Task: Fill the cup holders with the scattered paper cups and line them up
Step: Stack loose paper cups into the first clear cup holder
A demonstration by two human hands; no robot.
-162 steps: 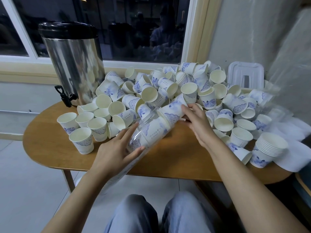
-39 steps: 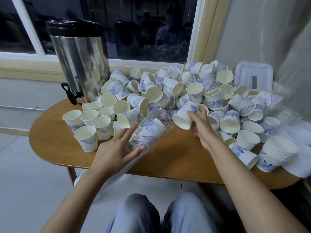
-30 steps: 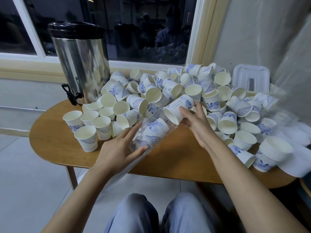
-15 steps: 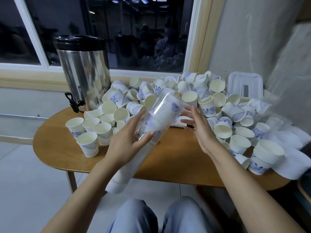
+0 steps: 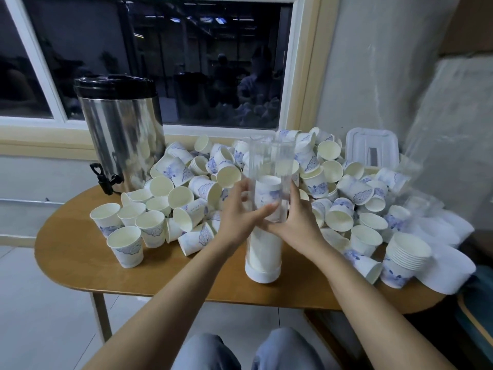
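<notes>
A clear plastic cup holder tube (image 5: 266,161) with a white base stands upright on the wooden table (image 5: 69,252), partly filled with stacked white and blue paper cups. My left hand (image 5: 240,212) grips its middle from the left, and my right hand (image 5: 296,217) holds it from the right. Behind and around it lies a big heap of scattered paper cups (image 5: 202,188). Several upright cups (image 5: 125,244) stand at the left. A nested stack of cups (image 5: 402,257) stands at the right.
A steel drinks urn (image 5: 120,129) with a black lid and tap stands at the back left, under the window. A white plastic lid (image 5: 372,148) leans at the back right. White crumpled plastic wrapping (image 5: 448,236) covers the table's right end. My knees are below the front edge.
The tube was lying tilted in my left hand while my right hand fed a cup into its mouth. Now it stands upright on the table with both hands around it.
</notes>
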